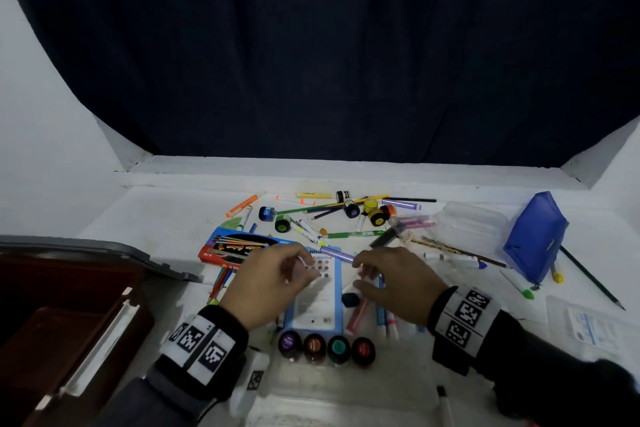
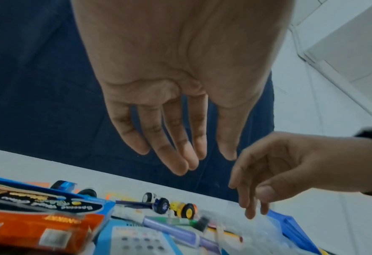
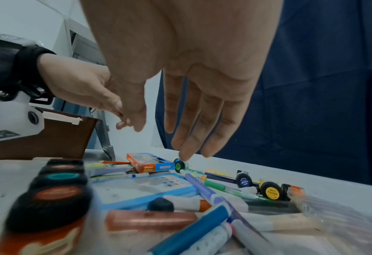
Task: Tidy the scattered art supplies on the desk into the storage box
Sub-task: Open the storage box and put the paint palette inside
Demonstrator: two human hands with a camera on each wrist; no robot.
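Head view: both hands hover over the middle of the white desk (image 1: 166, 218), the left hand (image 1: 266, 284) and right hand (image 1: 398, 284) near each other above a flat light-blue pencil pack (image 1: 317, 302). A lilac marker pen (image 1: 337, 253) lies across the pack's far edge, between the two hands. The dark brown storage box (image 1: 69, 315) stands open at the desk's left edge, with bare desk between it and the pack. Four black-capped paint jars (image 1: 327, 348) line the pack's near edge. A blue zip pouch (image 1: 535, 236) lies toward the right edge, well apart from the hands. Scattered pens and small paint pots fill the far middle; the far-left corner lies bare.

Left wrist view: the left hand's fingers (image 2: 176, 141) hang straight and relaxed, grasping nothing, above an orange-and-blue watercolour box (image 2: 38, 220).

Right wrist view: the right hand's fingers (image 3: 193, 124) are likewise loose and released, hanging over the markers, touching none.
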